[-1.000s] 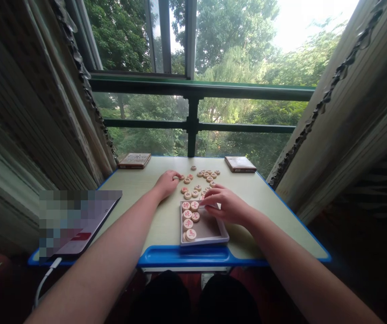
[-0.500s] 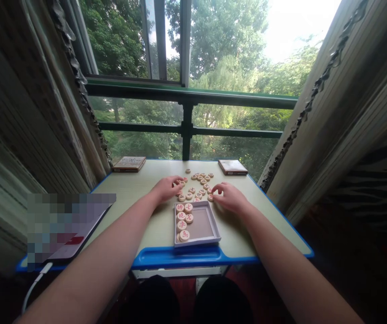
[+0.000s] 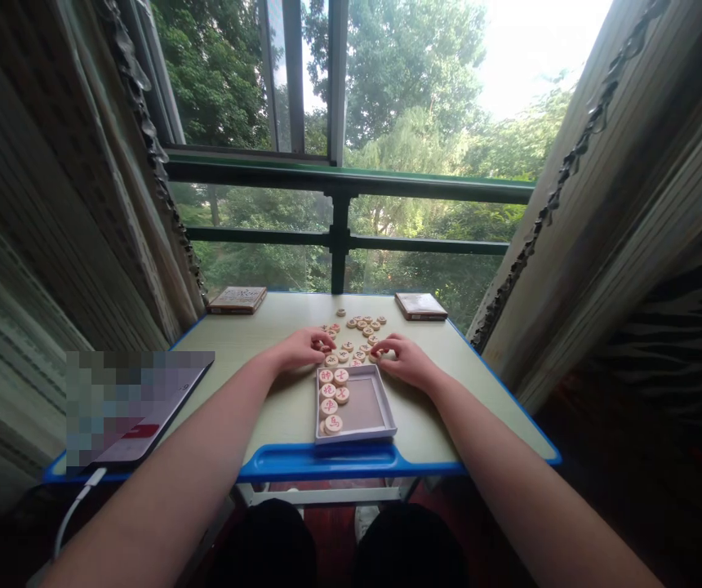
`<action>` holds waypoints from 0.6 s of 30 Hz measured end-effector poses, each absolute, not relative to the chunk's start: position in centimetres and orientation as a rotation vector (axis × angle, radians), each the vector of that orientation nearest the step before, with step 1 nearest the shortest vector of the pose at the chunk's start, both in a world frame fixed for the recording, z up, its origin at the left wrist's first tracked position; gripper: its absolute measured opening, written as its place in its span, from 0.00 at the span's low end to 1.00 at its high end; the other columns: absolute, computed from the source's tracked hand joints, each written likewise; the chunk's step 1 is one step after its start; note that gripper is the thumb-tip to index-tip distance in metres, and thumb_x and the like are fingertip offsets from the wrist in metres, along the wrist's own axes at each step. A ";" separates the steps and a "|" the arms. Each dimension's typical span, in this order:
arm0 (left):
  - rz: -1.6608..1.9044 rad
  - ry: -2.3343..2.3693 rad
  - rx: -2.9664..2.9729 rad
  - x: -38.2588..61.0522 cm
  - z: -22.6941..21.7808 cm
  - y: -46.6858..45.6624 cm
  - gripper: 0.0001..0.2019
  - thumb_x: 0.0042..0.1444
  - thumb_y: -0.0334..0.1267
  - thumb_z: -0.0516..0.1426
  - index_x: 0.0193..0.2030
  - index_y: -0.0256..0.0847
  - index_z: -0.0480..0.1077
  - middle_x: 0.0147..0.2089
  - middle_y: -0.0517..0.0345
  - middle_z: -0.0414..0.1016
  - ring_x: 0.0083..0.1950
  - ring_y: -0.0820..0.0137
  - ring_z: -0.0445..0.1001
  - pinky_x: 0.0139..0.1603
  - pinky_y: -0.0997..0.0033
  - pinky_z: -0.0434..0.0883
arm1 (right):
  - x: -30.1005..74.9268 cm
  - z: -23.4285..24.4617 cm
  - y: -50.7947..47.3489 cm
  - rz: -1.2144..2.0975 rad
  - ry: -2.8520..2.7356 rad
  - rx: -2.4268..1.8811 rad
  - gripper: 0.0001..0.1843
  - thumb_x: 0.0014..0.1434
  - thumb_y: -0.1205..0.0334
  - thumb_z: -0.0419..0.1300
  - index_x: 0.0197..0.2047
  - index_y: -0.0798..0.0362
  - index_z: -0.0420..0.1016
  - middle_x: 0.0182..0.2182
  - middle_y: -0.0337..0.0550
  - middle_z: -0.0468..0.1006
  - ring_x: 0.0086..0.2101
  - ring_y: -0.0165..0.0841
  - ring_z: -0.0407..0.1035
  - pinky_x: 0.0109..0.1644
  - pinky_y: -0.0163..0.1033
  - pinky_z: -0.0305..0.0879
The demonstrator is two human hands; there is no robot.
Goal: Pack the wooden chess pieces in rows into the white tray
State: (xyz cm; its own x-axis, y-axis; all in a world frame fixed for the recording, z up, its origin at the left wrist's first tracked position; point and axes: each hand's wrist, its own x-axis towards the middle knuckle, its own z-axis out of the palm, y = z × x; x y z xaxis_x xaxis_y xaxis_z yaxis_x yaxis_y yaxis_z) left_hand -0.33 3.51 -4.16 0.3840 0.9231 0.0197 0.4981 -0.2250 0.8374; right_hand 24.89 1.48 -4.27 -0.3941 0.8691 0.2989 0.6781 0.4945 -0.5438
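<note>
Watching from far through the head camera, I take the open shallow box (image 3: 366, 402) as my landmark. Along its left wall, inside, lie red-marked round pieces (image 3: 329, 406): two beside each other at the far end, two more behind these toward me, then one alone, and at the near end one resting on the edge of another. The right part of the box floor is bare. Just beyond the box, the loose round pieces (image 3: 369, 331) are scattered flat on the pale table (image 3: 486, 408).

My left hand (image 3: 305, 349) is beyond the box's left far corner; its fingers are bent and reach to the loose pieces, but I cannot tell if they are clamped on one. My right hand (image 3: 409, 359) is beyond the box's right far corner, with thumb and fingers bent at a piece; whether they press it I also cannot tell.

Farther from the box, a flat case (image 3: 238, 300) lies at far left and a second case (image 3: 421, 306) at far right. Well left of the box is a thin grey device (image 3: 136, 445), partly blurred.
</note>
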 end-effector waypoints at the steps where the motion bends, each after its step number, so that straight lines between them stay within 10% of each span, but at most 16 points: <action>1: 0.704 1.240 1.851 -0.3 -4.1 3.4 0.18 0.36 0.31 0.57 0.39 0.35 0.73 0.33 0.56 0.70 0.33 0.71 0.67 0.34 0.71 0.66 | 24.9 -4.2 1.5 0.456 -2.179 -1.269 0.10 0.49 0.66 0.59 0.36 0.51 0.78 0.35 0.42 0.70 0.33 0.29 0.67 0.40 0.35 0.63; 18: 0.869 1.312 1.760 0.1 -4.0 3.5 0.22 0.37 0.25 0.54 0.43 0.34 0.73 0.36 0.55 0.74 0.32 0.72 0.67 0.36 0.71 0.65 | 24.7 -4.4 1.6 0.427 -2.219 -1.304 0.08 0.51 0.62 0.60 0.36 0.52 0.76 0.35 0.43 0.69 0.36 0.31 0.68 0.45 0.36 0.63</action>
